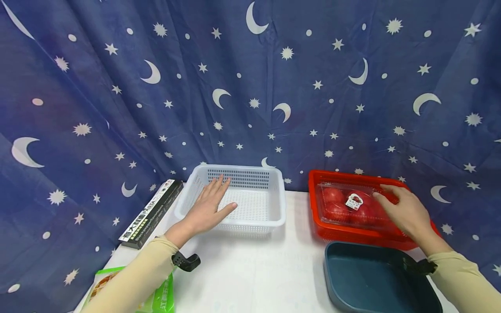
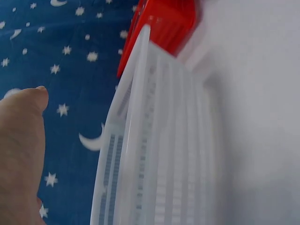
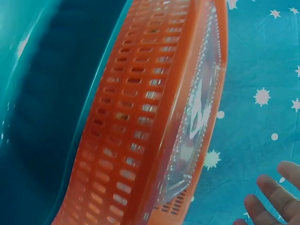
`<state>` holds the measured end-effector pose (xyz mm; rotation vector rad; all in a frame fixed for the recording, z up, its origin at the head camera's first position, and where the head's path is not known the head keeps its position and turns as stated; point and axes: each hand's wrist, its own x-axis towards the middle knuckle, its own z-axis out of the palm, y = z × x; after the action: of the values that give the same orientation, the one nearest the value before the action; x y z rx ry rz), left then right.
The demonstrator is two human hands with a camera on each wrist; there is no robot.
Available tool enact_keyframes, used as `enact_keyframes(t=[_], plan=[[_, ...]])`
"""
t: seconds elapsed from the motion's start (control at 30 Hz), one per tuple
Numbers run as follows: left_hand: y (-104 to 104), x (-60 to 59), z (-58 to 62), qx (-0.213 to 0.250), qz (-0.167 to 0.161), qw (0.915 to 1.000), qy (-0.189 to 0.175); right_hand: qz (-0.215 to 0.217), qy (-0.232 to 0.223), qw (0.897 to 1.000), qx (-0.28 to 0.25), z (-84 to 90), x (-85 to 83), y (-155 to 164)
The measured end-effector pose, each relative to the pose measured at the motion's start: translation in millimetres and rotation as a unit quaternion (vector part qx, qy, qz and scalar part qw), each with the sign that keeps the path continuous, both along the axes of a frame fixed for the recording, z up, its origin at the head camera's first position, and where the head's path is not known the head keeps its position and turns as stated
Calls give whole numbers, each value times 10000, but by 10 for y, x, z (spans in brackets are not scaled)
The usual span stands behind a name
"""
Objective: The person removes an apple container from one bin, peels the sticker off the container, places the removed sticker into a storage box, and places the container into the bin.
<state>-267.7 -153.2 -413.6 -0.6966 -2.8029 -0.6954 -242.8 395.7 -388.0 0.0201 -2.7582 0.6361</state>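
My left hand (image 1: 207, 208) hovers over the white plastic basket (image 1: 278, 219), fingers stretched out and thumb spread, holding nothing. In the left wrist view its thumb (image 2: 21, 154) shows beside the basket's rim. My right hand (image 1: 407, 213) is over the right part of the red basket (image 1: 325, 230), fingers loosely bent with a gap between them and the thumb. Inside that basket lies a clear plastic box (image 1: 332, 211) of round red fruit with a white label (image 1: 354, 201). The right wrist view shows the fingertips (image 3: 269, 185) apart from the box.
A dark blue-green tray (image 1: 368, 278) stands in front of the red basket. On the left lie a long black-and-white pasta box (image 1: 150, 213) and a green food bag (image 1: 164, 295), partly under my left sleeve. A blue curtain (image 1: 250, 87) with moons and stars hangs behind the white table (image 1: 254, 269).
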Motion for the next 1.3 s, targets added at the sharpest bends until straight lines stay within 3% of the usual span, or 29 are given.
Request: enact_keyframes(t=[0.47,0.73,0.97,1.3], plan=[[533,108,47,424,-787,9958,208,84,7,9924,-1224,36,14,-45],[884,212,34,543,-1283,9902,-19,355,-459,9832,-1731,14,-13,-45],[1199,302,-6,632,-1776,9819,-183,531,-867,9770,-1877,-1,-19,-34],[1556,381,-93,746,-2070,9738,-565,461,-1139,9731,-1949,-28,-58,4]])
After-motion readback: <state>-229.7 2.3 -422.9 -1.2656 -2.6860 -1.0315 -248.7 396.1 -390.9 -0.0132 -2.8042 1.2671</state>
